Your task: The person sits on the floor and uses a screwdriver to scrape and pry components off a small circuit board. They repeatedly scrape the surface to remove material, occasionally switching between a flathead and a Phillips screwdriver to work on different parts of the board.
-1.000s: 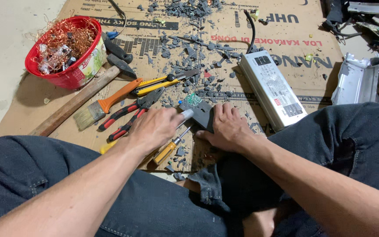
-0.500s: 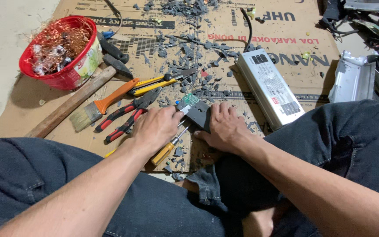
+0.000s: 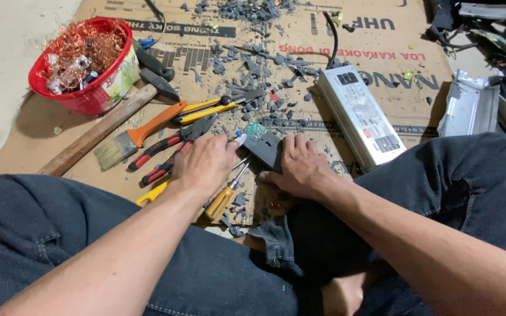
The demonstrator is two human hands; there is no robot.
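1. Dark grey block [image 3: 267, 149] with a small green circuit board at its top end is lying on the flattened cardboard sheet [image 3: 382, 52], just in front of the person's knees and between the two hands.
2. The right hand [image 3: 303, 167] is resting palm down on the right side of the block, fingers spread over its edge and pressing it to the cardboard; it is not curling into a closed grasp.
3. The left hand [image 3: 203, 164] is lying just left of the block, fingers bent down around a small pale-tipped object [image 3: 240, 138] that is touching the block's upper left corner; how firmly it is pinching that object cannot be told.
4. A yellow-handled screwdriver [image 3: 225, 196] is lying under the left hand, its shaft pointing up toward the block.
5. Red-and-black pliers [image 3: 168, 153] are lying just left of the left hand, partly under its fingers.
6. An orange-handled paintbrush [image 3: 139, 133] is lying beside the pliers, and a wooden-handled hammer [image 3: 103, 129] is stretching out further left.
7. Yellow-handled cutters [image 3: 215, 108] are sitting above the pliers.
8. A red basket [image 3: 89, 99] holding tangled copper wire is standing at the upper left, well apart from the hands.
9. A long white metal box [image 3: 358, 114] is lying at an angle to the right of the block, near the right knee.
10. Grey broken fragments [image 3: 253, 11] are lying scattered across the cardboard above the tools.
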